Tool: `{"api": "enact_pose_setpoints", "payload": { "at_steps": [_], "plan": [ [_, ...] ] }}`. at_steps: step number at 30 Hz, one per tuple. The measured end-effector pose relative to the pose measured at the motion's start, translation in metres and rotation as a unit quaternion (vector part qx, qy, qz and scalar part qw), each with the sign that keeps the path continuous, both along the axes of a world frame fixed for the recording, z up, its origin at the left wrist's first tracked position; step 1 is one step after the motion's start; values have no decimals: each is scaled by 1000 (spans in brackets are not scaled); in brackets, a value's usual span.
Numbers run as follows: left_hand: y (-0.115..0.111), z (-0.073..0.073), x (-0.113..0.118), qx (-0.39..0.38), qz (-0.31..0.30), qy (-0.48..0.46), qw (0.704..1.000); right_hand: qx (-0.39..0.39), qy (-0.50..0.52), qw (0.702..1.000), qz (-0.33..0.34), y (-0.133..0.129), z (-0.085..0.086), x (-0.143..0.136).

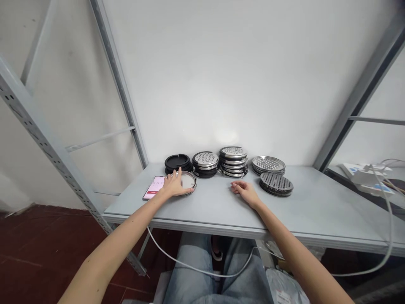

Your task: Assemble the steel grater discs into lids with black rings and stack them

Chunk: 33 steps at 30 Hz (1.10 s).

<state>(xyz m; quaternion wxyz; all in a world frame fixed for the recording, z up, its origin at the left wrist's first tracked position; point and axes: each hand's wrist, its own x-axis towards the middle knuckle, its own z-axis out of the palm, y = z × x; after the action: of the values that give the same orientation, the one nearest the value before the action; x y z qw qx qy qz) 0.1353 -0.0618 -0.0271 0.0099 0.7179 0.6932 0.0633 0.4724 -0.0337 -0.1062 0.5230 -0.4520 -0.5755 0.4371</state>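
My left hand (173, 185) lies over a short stack of round, shallow metal rings or lids (189, 180), fingers spread and thumb along the near rim. The hand covers the left part of that stack. A phone (154, 188) with a lit screen lies just left of it. My right hand (246, 193) rests at the middle of the table, fingers loosely bent and apart, with nothing visible in it. Nearest to its right are stacked dark perforated discs (276, 183). Behind them stand silver perforated discs with raised rims (268, 164).
Along the wall stand black round rings (177, 161) and two stacks of assembled grate-topped discs, a shorter one (205, 159) and a taller one (233, 156). Metal shelf posts (122, 80) flank the grey table (202, 211). A white cable (221, 275) hangs across my lap.
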Motion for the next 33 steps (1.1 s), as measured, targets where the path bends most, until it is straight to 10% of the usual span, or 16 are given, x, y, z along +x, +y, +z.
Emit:
{"api": "enact_pose_setpoints", "payload": {
  "at_steps": [17, 33],
  "plan": [
    [9, -12, 1, -31, -19, 16, 999, 8, -38, 999, 5, -1, 1, 0],
    [62, 40, 67, 172, -188, 37, 966, 8, -26, 1000, 2, 3, -3, 2]
  ]
}}
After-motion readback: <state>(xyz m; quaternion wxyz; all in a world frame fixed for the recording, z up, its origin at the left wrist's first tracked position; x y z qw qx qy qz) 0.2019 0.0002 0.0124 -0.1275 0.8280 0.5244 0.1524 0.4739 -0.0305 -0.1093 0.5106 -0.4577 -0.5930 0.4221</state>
